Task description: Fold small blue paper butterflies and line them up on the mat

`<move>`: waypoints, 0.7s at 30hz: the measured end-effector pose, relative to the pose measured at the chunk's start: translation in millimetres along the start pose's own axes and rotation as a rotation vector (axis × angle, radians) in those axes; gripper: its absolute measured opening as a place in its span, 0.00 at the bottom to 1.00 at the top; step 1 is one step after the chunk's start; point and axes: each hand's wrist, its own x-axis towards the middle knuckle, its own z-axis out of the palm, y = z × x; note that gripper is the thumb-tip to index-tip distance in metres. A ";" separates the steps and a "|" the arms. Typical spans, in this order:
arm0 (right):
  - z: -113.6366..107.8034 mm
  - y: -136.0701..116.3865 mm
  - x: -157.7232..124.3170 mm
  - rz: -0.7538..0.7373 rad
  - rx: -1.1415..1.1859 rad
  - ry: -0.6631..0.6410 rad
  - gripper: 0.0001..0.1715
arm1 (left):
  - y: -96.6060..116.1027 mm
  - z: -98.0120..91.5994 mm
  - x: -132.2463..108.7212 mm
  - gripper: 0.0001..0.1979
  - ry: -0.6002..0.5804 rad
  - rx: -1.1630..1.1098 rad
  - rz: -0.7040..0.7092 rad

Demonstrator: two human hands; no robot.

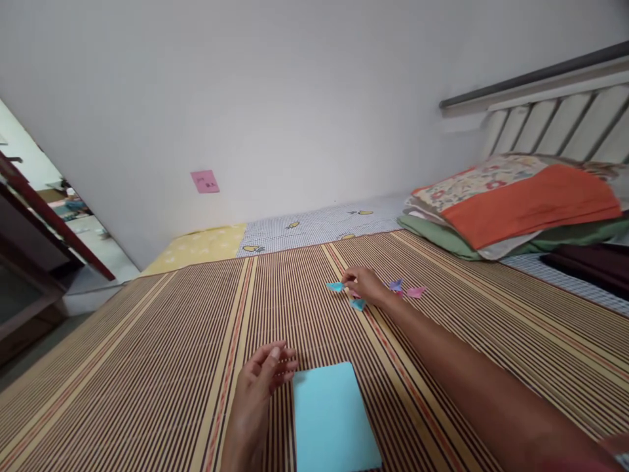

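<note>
My right hand (366, 284) reaches far out over the striped bamboo mat (147, 354), its fingers curled down onto a cluster of small folded paper pieces. A teal piece (336, 286) lies just left of the fingertips, another teal one (358, 304) under the hand, a purple one (396, 285) and a pink one (415, 292) to its right. Whether the fingers grip a piece is unclear. My left hand (263, 383) rests near me with loosely bent fingers, touching the left edge of a light blue square paper sheet (331, 419) and holding nothing.
Folded blankets and a pillow (515, 203) are stacked at the right by a slatted headboard (555, 124). A white wall with a pink note (205, 181) runs behind. The bed's left edge drops toward a dark wooden door frame (44, 216).
</note>
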 end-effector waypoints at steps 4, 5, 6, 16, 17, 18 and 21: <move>18.7 12.8 14.9 0.061 -0.105 -0.086 0.19 | -2.6 -4.2 4.1 0.25 -0.009 -0.004 -0.041; 21.3 14.8 16.8 0.072 -0.131 -0.106 0.19 | -3.4 -5.1 5.0 0.25 -0.013 -0.006 -0.042; 23.4 16.3 18.4 0.081 -0.155 -0.125 0.19 | -4.1 -5.9 5.8 0.25 -0.014 -0.010 -0.040; 37.1 28.4 22.1 0.123 -0.342 -0.227 0.19 | -5.2 -4.4 6.6 0.24 0.009 -0.038 -0.027; 37.9 29.8 21.6 0.122 -0.356 -0.225 0.20 | -5.1 -4.0 6.7 0.25 0.008 -0.036 -0.028; 38.0 31.0 21.0 0.119 -0.369 -0.221 0.19 | -5.1 -3.7 6.8 0.25 0.006 -0.034 -0.028; 33.5 33.5 19.6 0.103 -0.396 -0.210 0.19 | -5.7 -3.4 6.7 0.25 0.007 -0.028 -0.022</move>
